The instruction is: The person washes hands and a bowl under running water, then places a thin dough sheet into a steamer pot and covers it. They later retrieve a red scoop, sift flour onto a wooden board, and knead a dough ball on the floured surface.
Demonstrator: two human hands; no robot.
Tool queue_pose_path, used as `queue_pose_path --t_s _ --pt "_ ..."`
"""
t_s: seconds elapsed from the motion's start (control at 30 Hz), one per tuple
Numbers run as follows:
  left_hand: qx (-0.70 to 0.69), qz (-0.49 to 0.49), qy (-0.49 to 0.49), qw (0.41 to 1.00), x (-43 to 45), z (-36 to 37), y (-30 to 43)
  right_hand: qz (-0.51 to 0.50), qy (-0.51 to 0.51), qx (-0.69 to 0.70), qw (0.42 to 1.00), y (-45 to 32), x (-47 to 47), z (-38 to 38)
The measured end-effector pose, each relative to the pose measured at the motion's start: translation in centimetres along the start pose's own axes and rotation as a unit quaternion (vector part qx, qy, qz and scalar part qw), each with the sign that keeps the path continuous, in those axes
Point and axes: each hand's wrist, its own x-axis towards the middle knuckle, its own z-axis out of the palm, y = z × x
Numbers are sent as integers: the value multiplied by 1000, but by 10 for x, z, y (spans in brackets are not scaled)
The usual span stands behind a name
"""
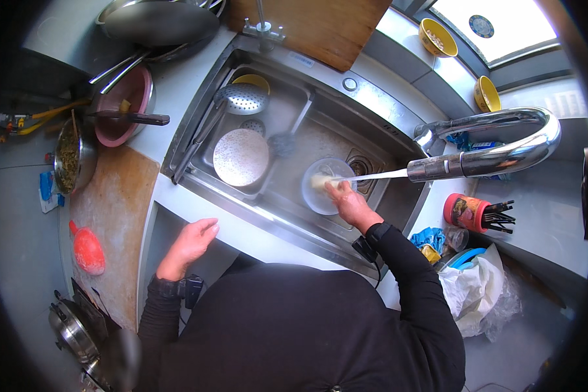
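My right hand (350,203) reaches into a clear bowl (327,208) in the sink's right part. Its fingers are on a pale, soft-looking piece (320,182), which I cannot identify more exactly. A stream of water from the chrome faucet (463,165) runs onto the fingers and the piece. My left hand (188,246) hovers in front of the sink's near edge, holding nothing, with its fingers loosely extended. The stainless steel sink (313,130) lies before me.
In the sink's left part are a speckled white round item (241,157), a perforated skimmer (245,99) and a yellow bowl (255,80). A knife (144,118) rests across a pink basin (115,134). A red scoop (88,250) lies on a floury board (120,206). At right stands a chopstick holder (463,211).
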Motion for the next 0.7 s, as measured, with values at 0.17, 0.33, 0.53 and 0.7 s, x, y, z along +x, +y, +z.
queue_pose_path --t_s 0.17,0.33,0.53,0.7 --pt "-2 -22 6 1000 -5 -1 -3 36 72 11 997 3 14 22" --pt "-29 -54 14 998 -11 -4 -7 18 0 -1 1000 38 51 69" --pt "-21 -57 9 998 -15 -1 -4 97 96 174 975 56 87 88" --pt "-5 -26 8 1000 -10 2 1 82 118 135 980 31 51 44"
